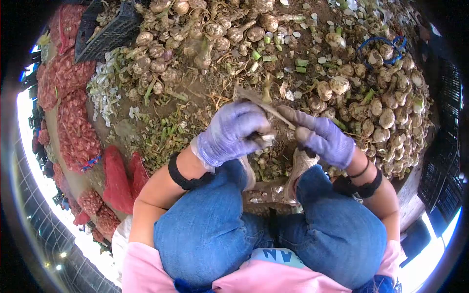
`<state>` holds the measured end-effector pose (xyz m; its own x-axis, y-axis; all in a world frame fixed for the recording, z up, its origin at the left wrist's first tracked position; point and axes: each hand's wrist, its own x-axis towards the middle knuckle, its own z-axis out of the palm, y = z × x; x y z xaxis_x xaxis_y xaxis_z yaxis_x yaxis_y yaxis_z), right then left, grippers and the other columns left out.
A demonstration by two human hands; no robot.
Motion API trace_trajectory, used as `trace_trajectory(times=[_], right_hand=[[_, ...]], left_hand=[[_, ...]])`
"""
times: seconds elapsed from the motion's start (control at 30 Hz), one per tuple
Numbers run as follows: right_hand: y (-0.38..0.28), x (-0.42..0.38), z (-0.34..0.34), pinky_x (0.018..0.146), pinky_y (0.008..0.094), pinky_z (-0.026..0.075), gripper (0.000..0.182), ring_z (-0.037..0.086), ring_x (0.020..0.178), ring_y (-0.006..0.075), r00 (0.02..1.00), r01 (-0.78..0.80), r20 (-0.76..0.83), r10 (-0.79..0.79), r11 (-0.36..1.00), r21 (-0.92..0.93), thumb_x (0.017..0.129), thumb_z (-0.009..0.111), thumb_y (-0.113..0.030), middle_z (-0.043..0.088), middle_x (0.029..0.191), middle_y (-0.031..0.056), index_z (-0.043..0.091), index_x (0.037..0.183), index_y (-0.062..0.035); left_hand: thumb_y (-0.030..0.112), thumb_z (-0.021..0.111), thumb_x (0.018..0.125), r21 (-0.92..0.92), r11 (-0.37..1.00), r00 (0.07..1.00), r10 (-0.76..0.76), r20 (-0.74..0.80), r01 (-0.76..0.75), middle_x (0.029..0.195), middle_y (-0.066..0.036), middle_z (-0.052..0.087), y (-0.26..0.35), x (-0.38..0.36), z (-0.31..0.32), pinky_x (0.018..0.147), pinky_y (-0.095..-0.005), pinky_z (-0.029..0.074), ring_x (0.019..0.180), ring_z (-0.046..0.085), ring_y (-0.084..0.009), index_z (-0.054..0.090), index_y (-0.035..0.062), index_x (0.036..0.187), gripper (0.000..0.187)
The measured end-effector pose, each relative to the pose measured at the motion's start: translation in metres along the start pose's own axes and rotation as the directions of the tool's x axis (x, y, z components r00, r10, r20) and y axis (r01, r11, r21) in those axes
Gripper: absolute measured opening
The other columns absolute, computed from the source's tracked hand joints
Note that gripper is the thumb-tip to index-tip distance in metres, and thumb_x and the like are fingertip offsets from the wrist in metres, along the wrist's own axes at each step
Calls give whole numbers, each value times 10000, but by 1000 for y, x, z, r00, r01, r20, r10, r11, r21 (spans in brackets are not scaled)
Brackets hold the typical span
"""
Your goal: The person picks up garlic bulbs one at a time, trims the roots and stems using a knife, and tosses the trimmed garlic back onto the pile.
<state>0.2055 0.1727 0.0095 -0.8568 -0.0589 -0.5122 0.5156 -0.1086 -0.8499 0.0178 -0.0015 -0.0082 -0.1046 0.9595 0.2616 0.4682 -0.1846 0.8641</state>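
Observation:
My left hand (237,131), in a pale purple glove, is curled closed over the middle of the ground in front of my knees. A small pale piece (267,138) shows at its fingertips; I cannot tell what it is. My right hand (326,139), gloved alike, pinches the lower end of a long, flat, brownish strip (266,107). That strip slants up and left, past the knuckles of my left hand. Around both hands lie soil-covered garlic bulbs (339,85) and cut green stalk pieces (171,128).
A black crate (108,30) tilts at the upper left. Full red mesh sacks (78,129) line the left side, with an empty-looking red sack (117,180) nearer me. Blue cord (391,49) lies on the right-hand garlic heap. Dark crates (442,122) stand at the far right.

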Motion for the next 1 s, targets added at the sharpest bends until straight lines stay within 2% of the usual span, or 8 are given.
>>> trace_trajectory(times=[0.1, 0.2, 0.27, 0.43, 0.53, 0.7, 0.83, 1.0], right_hand=[[58, -6, -15, 927, 309, 441, 535, 572, 1062, 180, 882, -468, -41, 469, 883, 45, 984, 499, -354, 619, 1163, 119, 409, 1444, -96], [93, -14, 0, 847, 294, 479, 529, 598, 943, 158, 927, -346, -81, 366, 918, 192, 984, 510, -345, 647, 1026, 54, 413, 1448, -111], [84, -6, 0, 957, 293, 406, 546, 523, 1096, 147, 919, -356, -88, 385, 904, 235, 983, 519, -343, 585, 1190, 59, 404, 1446, -77], [74, -6, 4, 1060, 298, 330, 579, 449, 1239, 140, 946, -275, -111, 306, 934, 230, 982, 524, -342, 517, 1359, 77, 384, 1445, -25], [72, -6, -3, 999, 289, 379, 582, 498, 1140, 126, 950, -257, -131, 284, 948, 189, 983, 524, -344, 561, 1253, 53, 377, 1450, -30], [69, -4, -8, 722, 238, 458, 547, 513, 782, 56, 932, -314, -119, 342, 927, 204, 990, 512, -347, 559, 878, -30, 389, 1460, -95], [67, -5, -5, 566, 228, 434, 514, 461, 611, 60, 950, -219, -197, 244, 965, 142, 994, 492, -331, 503, 753, -42, 392, 1465, -152], [46, 3, -9, 619, 329, 489, 536, 615, 668, 230, 949, 51, -287, -128, 964, -260, 969, 514, -333, 606, 776, 104, 392, 1458, -150]], left_hand=[[164, 756, 797, -133, 991, 968, -48, -246, 15, 794, -22, 594, -11, -7, -13, 630, -320, 501, 695, 586, -193, 600, 102, 866, 182], [268, 714, 872, -592, 637, 599, -742, -300, 494, 942, -59, 633, -28, -28, -19, 778, -329, 522, 824, 598, -164, 574, 65, 1042, 300], [179, 713, 849, -840, 507, 784, -594, -177, 194, 970, -68, 587, -46, -8, 1, 708, -264, 547, 798, 579, -149, 546, 103, 1209, 404], [93, 705, 792, -234, 891, 907, -414, -73, 388, 1246, -151, 508, -4, 74, -15, 872, -353, 561, 1072, 558, -291, 490, 122, 1313, 564], [164, 694, 839, 346, 510, 614, -693, -377, 788, 1445, -212, 344, -93, 80, -49, 1060, -492, 419, 1246, 484, -370, 306, 123, 1464, 736], [119, 665, 836, 836, 129, 683, -649, -335, 533, 1429, -243, 346, -203, 60, -65, 1026, -423, 452, 1189, 512, -440, 316, 173, 1451, 709], [53, 676, 805, 569, 408, 646, -697, -311, 714, 1387, -231, 414, -180, 45, -67, 977, -436, 497, 1166, 545, -395, 335, 205, 1426, 725], [11, 717, 741, -672, 445, 564, -824, -50, 592, 1319, -192, 484, -90, 17, -38, 894, -406, 547, 1082, 591, -300, 336, 111, 1386, 756]])
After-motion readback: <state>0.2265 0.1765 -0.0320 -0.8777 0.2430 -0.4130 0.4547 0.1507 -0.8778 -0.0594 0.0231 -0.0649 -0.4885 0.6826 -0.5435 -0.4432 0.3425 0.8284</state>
